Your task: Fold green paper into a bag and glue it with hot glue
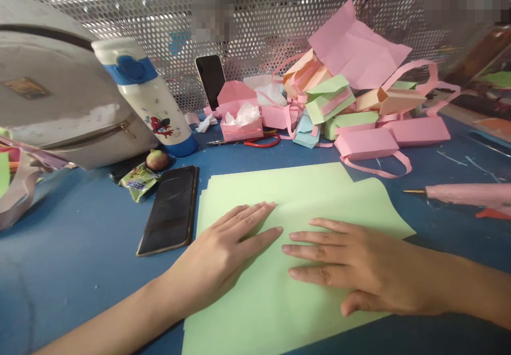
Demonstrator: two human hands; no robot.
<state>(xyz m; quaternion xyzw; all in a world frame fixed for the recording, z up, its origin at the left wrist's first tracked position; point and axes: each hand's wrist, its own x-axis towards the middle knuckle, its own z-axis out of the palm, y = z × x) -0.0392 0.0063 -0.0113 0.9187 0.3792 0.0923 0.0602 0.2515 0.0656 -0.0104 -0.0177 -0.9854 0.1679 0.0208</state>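
Observation:
Sheets of light green paper lie in a loose stack on the blue table, their edges slightly out of line. The top sheet's far right corner curls up off the rest. My left hand rests flat on the paper, fingers stretched toward the far side. From the right, my right hand lies across the sheet with its fingers spread and pointing left; its palm covers part of the right edge. Neither hand grasps anything.
Left of the paper are a dark phone, a snack packet, a bottle and a backpack. Behind it sit red-handled scissors and several folded paper bags. A pink glue gun lies at right.

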